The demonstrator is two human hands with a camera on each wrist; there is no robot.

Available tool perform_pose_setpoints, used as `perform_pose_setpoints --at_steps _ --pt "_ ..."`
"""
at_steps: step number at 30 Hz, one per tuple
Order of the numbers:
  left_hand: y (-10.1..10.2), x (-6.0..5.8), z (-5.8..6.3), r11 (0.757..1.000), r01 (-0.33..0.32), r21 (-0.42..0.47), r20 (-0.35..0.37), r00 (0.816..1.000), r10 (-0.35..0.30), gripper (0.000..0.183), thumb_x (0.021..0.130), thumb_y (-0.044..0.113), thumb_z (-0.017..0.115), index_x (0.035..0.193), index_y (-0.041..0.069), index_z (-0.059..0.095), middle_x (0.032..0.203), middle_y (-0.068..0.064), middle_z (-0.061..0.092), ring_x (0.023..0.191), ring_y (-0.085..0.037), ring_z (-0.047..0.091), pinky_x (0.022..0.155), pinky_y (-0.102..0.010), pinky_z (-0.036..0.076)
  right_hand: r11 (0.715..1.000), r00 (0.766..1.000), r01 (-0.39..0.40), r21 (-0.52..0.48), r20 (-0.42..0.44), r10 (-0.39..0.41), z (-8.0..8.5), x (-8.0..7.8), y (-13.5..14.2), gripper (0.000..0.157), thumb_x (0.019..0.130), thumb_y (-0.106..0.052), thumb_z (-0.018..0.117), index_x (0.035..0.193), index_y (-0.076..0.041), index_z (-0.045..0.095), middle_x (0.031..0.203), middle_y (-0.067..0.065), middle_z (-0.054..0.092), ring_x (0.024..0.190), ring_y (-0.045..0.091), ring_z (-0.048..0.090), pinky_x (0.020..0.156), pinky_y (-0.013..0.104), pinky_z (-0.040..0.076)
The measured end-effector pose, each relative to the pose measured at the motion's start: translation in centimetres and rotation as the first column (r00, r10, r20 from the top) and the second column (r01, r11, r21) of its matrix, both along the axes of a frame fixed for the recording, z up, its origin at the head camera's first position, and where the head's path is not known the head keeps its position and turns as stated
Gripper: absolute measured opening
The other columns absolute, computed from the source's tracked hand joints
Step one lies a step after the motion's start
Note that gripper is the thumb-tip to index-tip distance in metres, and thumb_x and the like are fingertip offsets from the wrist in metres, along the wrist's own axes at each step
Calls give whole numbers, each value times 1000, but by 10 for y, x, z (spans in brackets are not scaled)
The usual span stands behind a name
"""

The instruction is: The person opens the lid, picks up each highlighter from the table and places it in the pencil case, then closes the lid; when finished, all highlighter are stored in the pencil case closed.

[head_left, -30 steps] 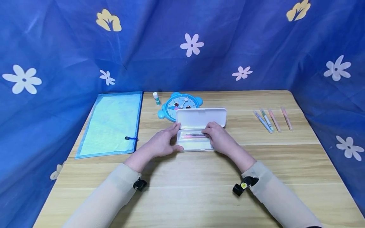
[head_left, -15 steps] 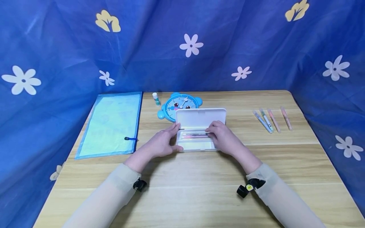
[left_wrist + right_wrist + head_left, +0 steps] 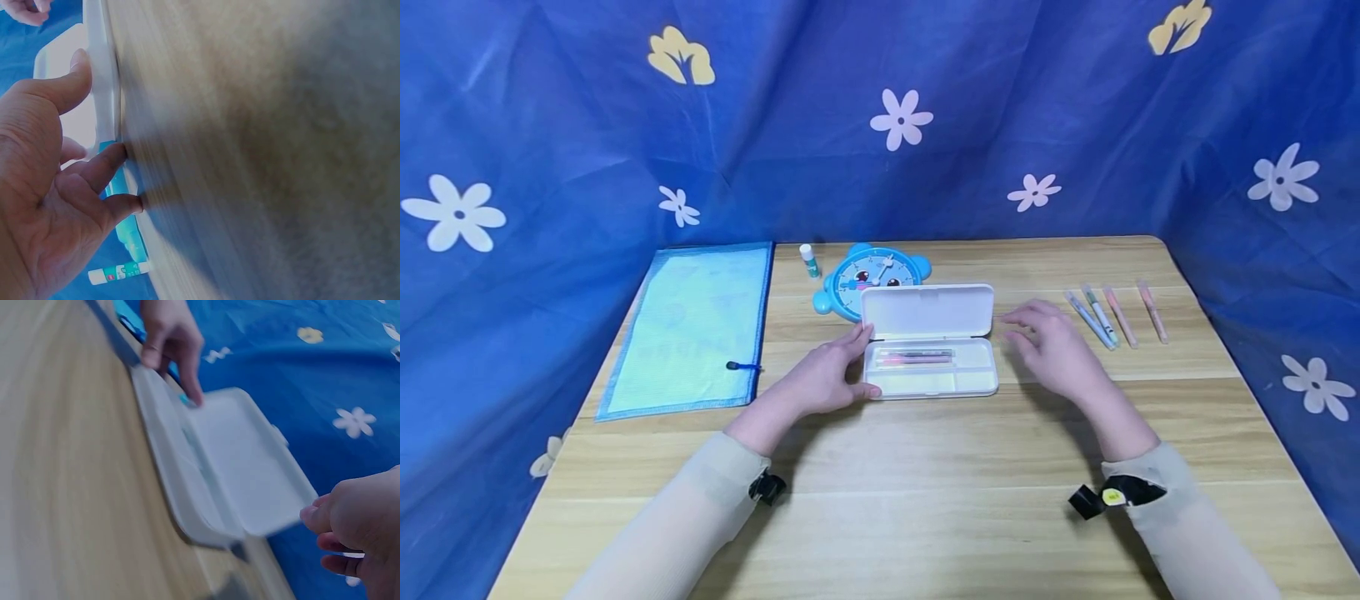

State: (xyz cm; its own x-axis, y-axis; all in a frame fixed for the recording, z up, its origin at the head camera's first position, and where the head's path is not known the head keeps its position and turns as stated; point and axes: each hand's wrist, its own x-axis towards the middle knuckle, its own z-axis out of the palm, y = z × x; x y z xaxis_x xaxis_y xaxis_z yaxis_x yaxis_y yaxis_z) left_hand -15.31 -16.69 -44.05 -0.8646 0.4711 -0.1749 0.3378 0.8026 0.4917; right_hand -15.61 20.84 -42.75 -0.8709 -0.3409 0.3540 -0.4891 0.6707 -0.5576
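Blue cloth [image 3: 820, 167] backs the wooden table [image 3: 887, 517] bearing the white case [image 3: 928, 325].

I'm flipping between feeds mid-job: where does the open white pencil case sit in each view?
Head: the white case lies just below and right of the middle, lid raised.
Left wrist: the white case is upper left, partly behind the thumb.
Right wrist: the white case fills the middle, slightly blurred.
Shared landmark: the left hand, at one end of it in all three.

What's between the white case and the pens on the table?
In the head view, the right hand is between the white case and the pens.
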Motion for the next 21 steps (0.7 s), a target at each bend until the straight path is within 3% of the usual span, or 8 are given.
perform_pose_setpoints --at_steps 3,5,7,10,14,16,18,21 --pt "0 0 0 1000 -1 -2 0 1000 1 107 90 48 84 168 10 21 173 -15 17 153 -42 30 125 -52 28 999 998 51 -14 -34 -52 2 -1 20 22 94 4 76 116 1 77 112 16 73 99 36 69 85 55 57" --pt "0 1 0 1000 -2 -3 0 1000 2 107 90 48 84 168 10 21 173 -15 17 153 -42 30 125 -53 28 996 994 90 -21 -58 -91 2 -2 33 21 93 4 77 114 2 78 109 16 74 93 35 68 94 59 53" --pt "1 2 0 1000 -2 -4 0 1000 2 108 90 48 84 168 10 20 173 -15 17 153 -42 30 125 -53 28 991 990 129 -34 -59 -131 1 -3 47 21 92 5 78 114 4 77 107 18 74 89 35 69 95 60 53" --pt "1 2 0 1000 -3 -5 3 1000 3 108 90 47 84 168 10 20 173 -16 17 153 -43 31 124 -54 28 979 979 195 -51 -50 -198 -4 -3 70 22 91 5 79 112 7 76 104 24 74 83 41 70 113 61 38" --pt "2 2 0 1000 0 -4 4 1000 0 108 90 48 84 168 11 20 173 -15 17 153 -43 31 124 -54 28 955 957 290 -58 -11 -291 -14 -2 97 22 91 5 79 112 10 75 98 26 74 77 42 70 104 44 46" --pt "2 2 0 1000 2 -5 3 1000 -2 107 90 48 84 168 11 20 173 -15 16 153 -43 31 124 -54 28 944 946 324 -54 14 -324 -19 -2 107 20 92 5 78 111 10 76 94 24 74 77 39 70 89 30 51" --pt "2 2 0 1000 0 -6 4 1000 0 107 90 48 84 168 11 20 173 -15 16 153 -43 30 124 -54 28 937 938 347 -40 30 -346 -25 -2 114 20 92 4 78 111 10 76 91 23 74 77 36 70 72 19 46" --pt "2 1 1 1000 -1 -10 5 1000 1 107 91 47 84 168 11 20 173 -15 16 153 -43 30 125 -54 28 934 933 357 -14 44 -356 -35 -1 123 22 93 2 79 112 11 76 91 24 75 79 35 70 67 13 42"
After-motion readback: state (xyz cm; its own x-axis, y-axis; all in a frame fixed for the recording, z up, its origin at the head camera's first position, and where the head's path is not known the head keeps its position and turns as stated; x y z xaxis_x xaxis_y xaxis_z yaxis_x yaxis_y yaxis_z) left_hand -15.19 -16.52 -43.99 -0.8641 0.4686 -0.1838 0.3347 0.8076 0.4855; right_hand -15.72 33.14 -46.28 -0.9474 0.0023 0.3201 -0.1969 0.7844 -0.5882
